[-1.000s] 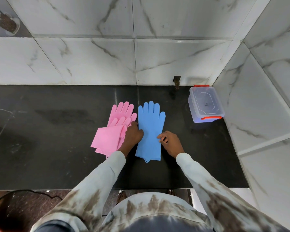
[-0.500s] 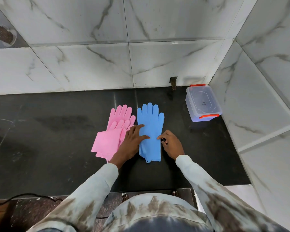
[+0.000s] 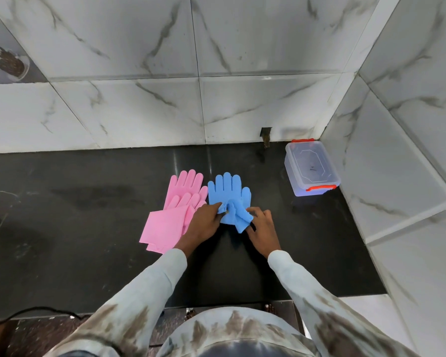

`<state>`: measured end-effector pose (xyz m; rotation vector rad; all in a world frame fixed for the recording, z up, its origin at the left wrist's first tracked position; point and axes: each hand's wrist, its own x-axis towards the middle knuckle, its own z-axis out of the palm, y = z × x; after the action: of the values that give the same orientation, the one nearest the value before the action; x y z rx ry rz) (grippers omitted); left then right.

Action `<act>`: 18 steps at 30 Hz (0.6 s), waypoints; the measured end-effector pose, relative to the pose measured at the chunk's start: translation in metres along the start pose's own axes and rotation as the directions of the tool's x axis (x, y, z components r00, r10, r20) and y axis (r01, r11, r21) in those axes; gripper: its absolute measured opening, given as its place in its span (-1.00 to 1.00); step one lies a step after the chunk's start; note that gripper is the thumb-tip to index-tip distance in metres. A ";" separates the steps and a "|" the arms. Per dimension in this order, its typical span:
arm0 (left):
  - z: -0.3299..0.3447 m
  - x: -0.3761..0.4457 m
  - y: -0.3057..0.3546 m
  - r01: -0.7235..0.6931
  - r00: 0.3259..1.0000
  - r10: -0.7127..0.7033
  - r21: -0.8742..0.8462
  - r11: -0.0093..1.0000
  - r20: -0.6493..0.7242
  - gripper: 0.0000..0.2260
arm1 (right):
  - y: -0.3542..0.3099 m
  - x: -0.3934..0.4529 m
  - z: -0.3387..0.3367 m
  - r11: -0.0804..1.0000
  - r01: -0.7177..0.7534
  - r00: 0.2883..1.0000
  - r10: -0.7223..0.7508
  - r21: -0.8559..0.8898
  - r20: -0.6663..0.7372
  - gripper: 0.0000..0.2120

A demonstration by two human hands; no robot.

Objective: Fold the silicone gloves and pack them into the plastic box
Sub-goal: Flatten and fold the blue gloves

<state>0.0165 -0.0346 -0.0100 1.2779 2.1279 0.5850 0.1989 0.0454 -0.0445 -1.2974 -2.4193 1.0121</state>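
While bunched at its cuff end, blue silicone glove [image 3: 228,195] lying mid-frame on black countertop [image 3: 88,228] | pinched by left hand [image 3: 204,222] at the crumpled cuff | right hand [image 3: 262,225] gripping the folded-over cuff edge | pink silicone gloves [image 3: 175,215] stacked just left | lidded clear plastic box [image 3: 310,168] upper right, against marble-tiled wall [image 3: 139,86].

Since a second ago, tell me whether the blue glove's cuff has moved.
Yes. The blue glove cuff has been folded up toward its fingers, away from the counter's front edge; the pink gloves beside it lie unchanged.
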 end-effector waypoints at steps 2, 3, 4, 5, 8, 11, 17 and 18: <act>-0.001 0.005 -0.001 0.074 0.997 -0.074 -0.046 0.996 -0.008 -0.63 | -0.004 0.008 -0.001 0.998 -0.048 0.999 0.049 0.048 -0.015 -0.74; -0.002 0.008 -0.001 0.097 0.995 -0.098 -0.068 0.993 -0.011 -0.62 | -0.005 0.014 -0.003 0.994 -0.083 0.997 0.082 0.072 0.004 -0.65; -0.002 0.010 -0.001 0.114 0.993 -0.115 -0.083 0.990 -0.006 -0.59 | -0.009 0.020 -0.006 0.990 -0.118 0.993 0.115 0.084 0.030 -0.60; -0.004 0.014 0.000 0.129 0.992 -0.129 -0.093 0.987 0.003 -0.55 | -0.011 0.026 -0.009 0.986 -0.137 0.990 0.132 0.095 0.049 -0.58; -0.010 0.031 0.005 0.170 0.985 -0.172 -0.151 0.974 0.001 -0.50 | -0.016 0.049 -0.014 0.966 -0.219 0.971 0.202 0.140 0.126 -0.59; -0.018 0.046 0.009 0.218 0.974 -0.226 -0.261 0.940 -0.002 -0.51 | -0.021 0.072 -0.014 0.956 -0.281 0.948 0.263 0.083 0.180 -0.53; -0.017 0.055 -0.005 0.166 0.986 -0.163 -0.158 0.973 0.034 -0.51 | -0.022 0.090 -0.002 0.928 -0.371 0.918 0.372 -0.038 0.139 -0.50; -0.015 0.055 -0.007 0.130 0.992 -0.128 -0.131 0.983 0.021 -0.48 | -0.022 0.090 0.001 0.923 -0.379 0.917 0.384 -0.064 0.107 -0.51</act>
<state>-0.0182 0.0104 -0.0177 1.0602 2.1054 0.6491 0.1314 0.1084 -0.0422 -1.8249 -2.3294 1.1651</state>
